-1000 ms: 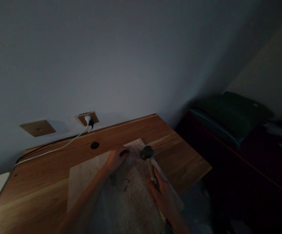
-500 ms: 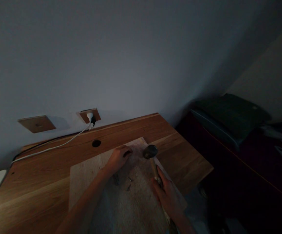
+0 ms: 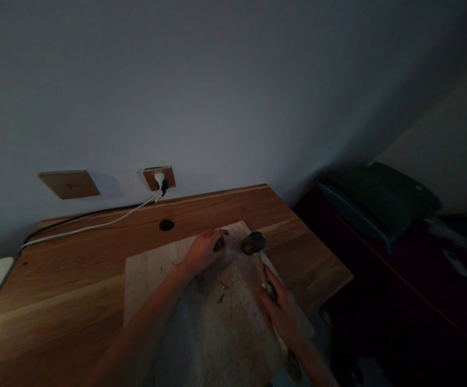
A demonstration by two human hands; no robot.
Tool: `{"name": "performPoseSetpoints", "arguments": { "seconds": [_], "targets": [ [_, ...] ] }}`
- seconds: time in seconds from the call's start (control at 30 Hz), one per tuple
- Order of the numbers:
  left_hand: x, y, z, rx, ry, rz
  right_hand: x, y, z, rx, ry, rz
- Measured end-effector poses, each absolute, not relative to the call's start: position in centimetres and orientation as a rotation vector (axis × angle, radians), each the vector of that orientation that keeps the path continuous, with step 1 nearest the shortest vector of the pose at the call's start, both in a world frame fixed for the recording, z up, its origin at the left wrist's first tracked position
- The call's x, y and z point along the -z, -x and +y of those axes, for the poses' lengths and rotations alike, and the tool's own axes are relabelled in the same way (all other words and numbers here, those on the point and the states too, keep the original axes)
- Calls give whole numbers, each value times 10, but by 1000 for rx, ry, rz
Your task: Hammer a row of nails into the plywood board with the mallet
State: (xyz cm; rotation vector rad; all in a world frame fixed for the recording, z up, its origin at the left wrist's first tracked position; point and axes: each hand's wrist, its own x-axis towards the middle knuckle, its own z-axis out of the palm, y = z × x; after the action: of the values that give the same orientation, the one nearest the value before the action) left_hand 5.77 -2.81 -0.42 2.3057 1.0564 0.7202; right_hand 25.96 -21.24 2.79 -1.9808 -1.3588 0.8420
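My right hand (image 3: 284, 312) is wrapped round the wooden handle of a hammer (image 3: 254, 243), whose dark head hangs just above the far part of a pale board (image 3: 152, 269) lying on a wooden desk (image 3: 76, 274). My left hand (image 3: 205, 250) rests on the board just left of the hammer head, fingers curled around a small dark thing I cannot make out. A few small dark bits, maybe nails (image 3: 220, 290), lie on the board between my hands.
A white cable (image 3: 96, 224) runs along the desk's back edge to a wall socket (image 3: 159, 178). A round hole (image 3: 166, 224) is cut in the desk. A dark low cabinet (image 3: 398, 269) with a dark bag (image 3: 378, 196) stands to the right.
The camera has shifted a little. The hammer head and both hands have kept nearly the same places on the board.
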Motion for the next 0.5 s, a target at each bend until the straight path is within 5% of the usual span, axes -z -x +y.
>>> {"name": "performPoseSetpoints", "arguments": {
  "seconds": [0.5],
  "targets": [
    [3,-58,-27,-703,-2180,1059,-36,-226,-193,-865,1897,-1493]
  ]
}}
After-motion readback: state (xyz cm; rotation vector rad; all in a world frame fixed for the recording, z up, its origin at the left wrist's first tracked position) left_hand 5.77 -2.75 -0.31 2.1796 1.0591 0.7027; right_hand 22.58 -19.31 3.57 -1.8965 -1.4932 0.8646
